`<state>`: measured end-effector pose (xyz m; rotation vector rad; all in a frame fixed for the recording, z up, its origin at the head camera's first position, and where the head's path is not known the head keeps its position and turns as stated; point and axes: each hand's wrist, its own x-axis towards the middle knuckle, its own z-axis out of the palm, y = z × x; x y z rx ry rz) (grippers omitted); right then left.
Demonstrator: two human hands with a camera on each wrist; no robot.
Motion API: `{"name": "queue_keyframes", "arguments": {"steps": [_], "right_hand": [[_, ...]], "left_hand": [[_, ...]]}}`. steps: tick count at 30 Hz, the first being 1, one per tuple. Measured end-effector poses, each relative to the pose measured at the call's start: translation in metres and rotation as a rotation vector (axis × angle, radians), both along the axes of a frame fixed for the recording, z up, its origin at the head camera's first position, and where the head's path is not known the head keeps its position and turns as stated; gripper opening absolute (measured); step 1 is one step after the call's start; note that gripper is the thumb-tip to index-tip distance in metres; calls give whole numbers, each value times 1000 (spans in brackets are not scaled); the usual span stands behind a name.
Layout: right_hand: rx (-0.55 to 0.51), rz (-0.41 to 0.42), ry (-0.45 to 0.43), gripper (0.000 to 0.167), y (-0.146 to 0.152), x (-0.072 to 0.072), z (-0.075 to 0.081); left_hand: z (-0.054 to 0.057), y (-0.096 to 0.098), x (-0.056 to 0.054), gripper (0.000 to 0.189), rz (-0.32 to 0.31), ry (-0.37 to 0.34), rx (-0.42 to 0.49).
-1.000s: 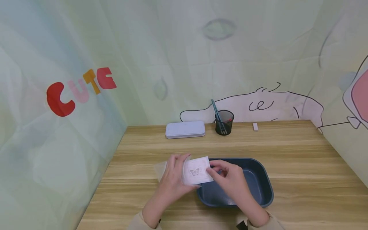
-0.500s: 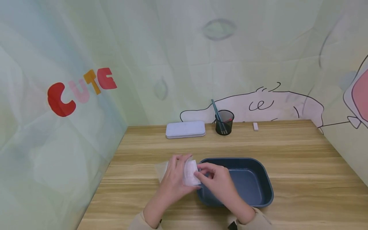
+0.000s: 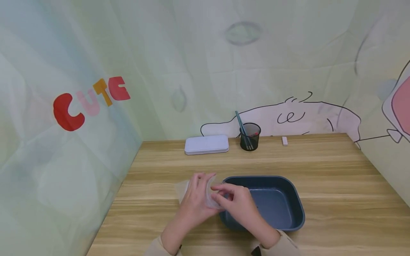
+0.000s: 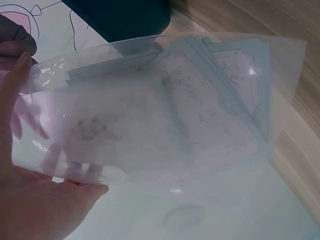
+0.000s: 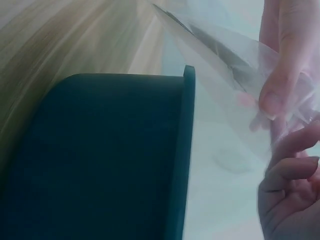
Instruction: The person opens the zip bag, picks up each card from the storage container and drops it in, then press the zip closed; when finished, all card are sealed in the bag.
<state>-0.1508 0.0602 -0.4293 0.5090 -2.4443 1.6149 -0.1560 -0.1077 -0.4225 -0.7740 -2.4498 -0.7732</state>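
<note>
My left hand (image 3: 195, 197) grips a clear plastic bag (image 4: 280, 100) by its mouth end, fingers curved around it. Inside the bag lie several printed cards (image 4: 210, 110) with pale blue edges, fanned and overlapping. One card with a blurred dark print (image 4: 97, 127) sits nearest the mouth. My right hand (image 3: 238, 202) is at the bag's mouth, with bent thumb and index finger just inside or against it. Whether those fingertips pinch anything is unclear. In the right wrist view, the left thumb (image 5: 274, 100) presses on the bag, and the right fingers (image 5: 285, 175) are curled beside it.
A dark blue rectangular tray (image 3: 296, 199) stands on the wooden table (image 3: 333, 185) beneath and right of my hands. Along the back are a pale tin case (image 3: 206, 144), a black mesh pen cup (image 3: 254, 142) holding pencils, and a white eraser (image 3: 284, 141). A printed curtain (image 3: 179, 71) surrounds the table.
My right hand has moved left, pushing the butterfly card into the bag until it no longer shows outside the mouth. The left hand has stayed nearly in place with the bag.
</note>
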Motion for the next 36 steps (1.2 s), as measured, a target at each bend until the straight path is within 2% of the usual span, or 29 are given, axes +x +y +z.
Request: {"name": "queue_keyframes", "arguments": {"steps": [4, 8, 11, 13, 18, 21, 23, 30, 33, 36], "right_hand": [[-120, -49, 48, 12, 6, 5, 3], [-150, -45, 47, 32, 11, 9, 5], [-147, 37, -20, 52, 11, 11, 6], [-155, 114, -62, 60, 11, 11, 6], [-236, 282, -106, 65, 11, 8, 9], [-290, 314, -110, 66, 12, 6, 13], [-319, 306, -112, 64, 12, 6, 16], [-402, 195, -81, 49, 15, 10, 30], [-498, 171, -129, 42, 18, 12, 37], [-583, 137, -180, 36, 20, 14, 43]], "left_hand": [[2, -2, -1, 92, 36, -5, 21], [9, -5, -2, 91, 110, -20, 77], [17, -6, -1, 92, 144, -27, 128], [22, -4, 0, 95, 145, -32, 156], [33, 5, 4, 104, 152, -85, 183], [36, 10, 6, 110, 159, -100, 177], [37, 13, 7, 112, 157, -87, 173], [41, 18, 8, 117, 127, -11, 190], [48, 18, 9, 111, 113, 11, 227], [58, 16, 11, 97, 67, 45, 272]]}}
